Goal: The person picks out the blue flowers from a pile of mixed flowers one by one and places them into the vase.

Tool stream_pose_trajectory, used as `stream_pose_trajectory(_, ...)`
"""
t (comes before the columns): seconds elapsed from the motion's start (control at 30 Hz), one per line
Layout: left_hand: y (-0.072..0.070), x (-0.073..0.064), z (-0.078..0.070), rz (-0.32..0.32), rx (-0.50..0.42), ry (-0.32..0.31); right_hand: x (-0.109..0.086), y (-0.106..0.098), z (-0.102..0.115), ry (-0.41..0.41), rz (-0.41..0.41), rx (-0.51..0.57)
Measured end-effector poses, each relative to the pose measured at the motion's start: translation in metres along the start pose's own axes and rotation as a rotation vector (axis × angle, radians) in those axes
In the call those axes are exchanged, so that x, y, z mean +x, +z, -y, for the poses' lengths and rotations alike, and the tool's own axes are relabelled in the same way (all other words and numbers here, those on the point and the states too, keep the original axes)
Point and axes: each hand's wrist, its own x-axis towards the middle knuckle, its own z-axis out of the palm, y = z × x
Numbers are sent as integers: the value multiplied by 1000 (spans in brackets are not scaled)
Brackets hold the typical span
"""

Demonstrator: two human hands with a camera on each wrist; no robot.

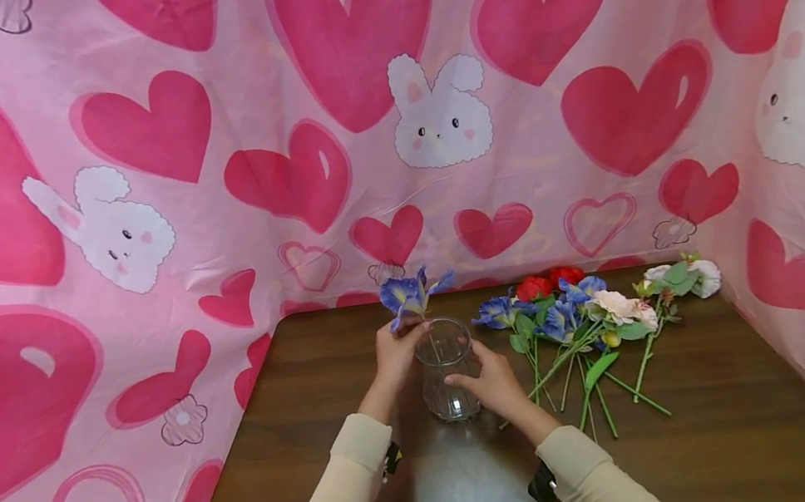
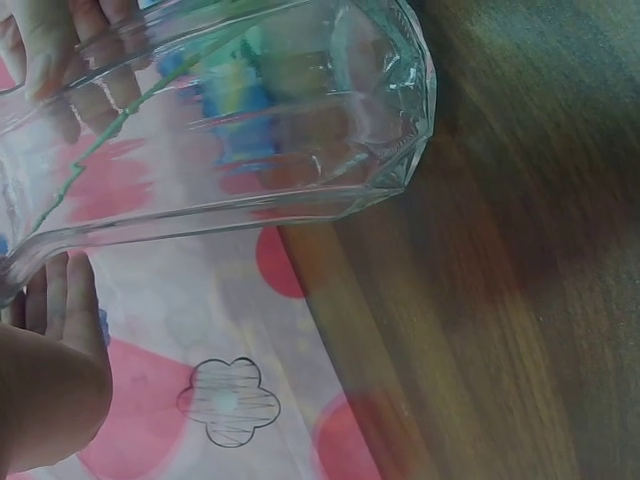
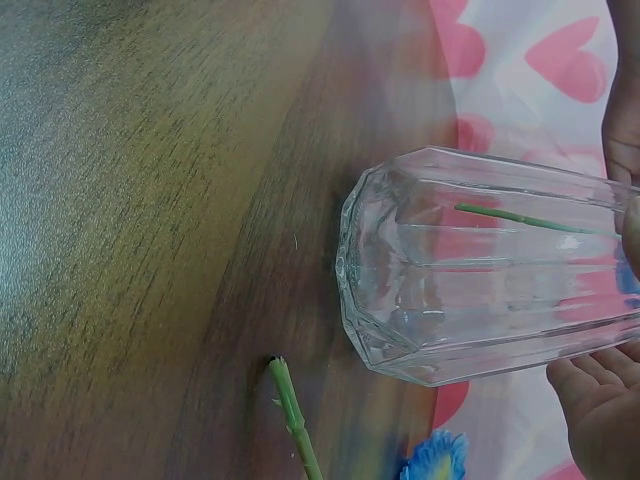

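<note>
A clear glass vase point(image 1: 453, 404) with a faceted base stands upright on the wooden table. At its left rim, my left hand point(image 1: 396, 356) pinches a blue artificial iris point(image 1: 404, 294) just below the bloom. The green stem point(image 3: 530, 218) reaches down inside the glass, as the right wrist view shows. My right hand point(image 1: 492, 378) grips the vase from the right, thumb in front and fingers behind. In the left wrist view, the left hand point(image 2: 55, 375) is partly seen at the edge and its fingertips are hidden.
To the right of the vase lies a pile of artificial flowers: blue irises point(image 1: 560, 320), red blooms point(image 1: 533, 288), pale pink ones point(image 1: 614, 305) and white ones point(image 1: 707, 278). Their green stems point(image 1: 607, 414) point toward the front. A pink heart-patterned cloth point(image 1: 316, 35) hangs around the table point(image 1: 698, 449).
</note>
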Motion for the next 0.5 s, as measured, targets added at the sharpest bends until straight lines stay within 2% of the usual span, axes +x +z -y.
stream_pose_trajectory(0.5, 2, 1, -3, 12, -23, -52, 0, 0, 2, 23, -1, 5)
